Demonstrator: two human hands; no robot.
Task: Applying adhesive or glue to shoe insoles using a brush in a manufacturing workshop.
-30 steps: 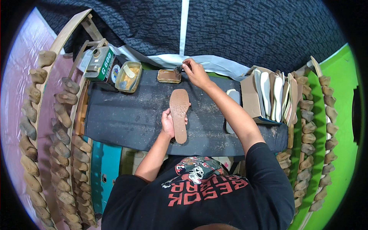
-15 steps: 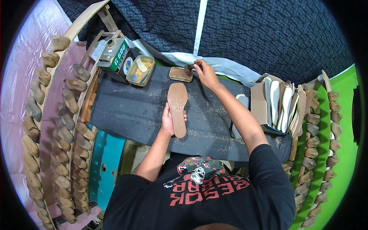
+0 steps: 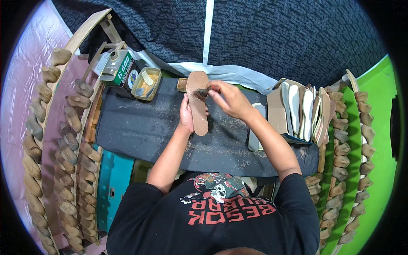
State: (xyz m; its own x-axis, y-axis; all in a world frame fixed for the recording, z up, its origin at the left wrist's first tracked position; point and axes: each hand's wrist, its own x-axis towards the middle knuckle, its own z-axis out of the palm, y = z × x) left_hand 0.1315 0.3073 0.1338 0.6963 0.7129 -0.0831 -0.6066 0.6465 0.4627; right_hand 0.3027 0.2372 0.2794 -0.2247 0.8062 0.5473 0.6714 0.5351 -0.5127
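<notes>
A brown shoe insole (image 3: 198, 121) is held up over the dark table cover, its long axis pointing away from me. My left hand (image 3: 185, 114) is closed around its edges at the middle, thumb on the left side and fingertips showing on the right. Pinched in my right hand (image 3: 231, 100) is a small dark dauber (image 3: 200, 93), possibly a brush or a wad. Its tip lies against the upper face of the insole, near the narrow middle. Behind the insole, a small rectangular tray (image 3: 182, 85) of brown stuff is partly hidden.
A tin can (image 3: 112, 76) and a tub (image 3: 144, 87) with a pale scraper stand at the back left. Light insoles (image 3: 256, 138) lie right of my hands, beside a cardboard box (image 3: 278, 112) packed with more. Racks of wooden shoe lasts (image 3: 63, 187) line both sides.
My right hand has come from above the small tray onto the insole, bringing the dark dauber with it. My left hand has moved the insole farther from me, partly covering the tray.
</notes>
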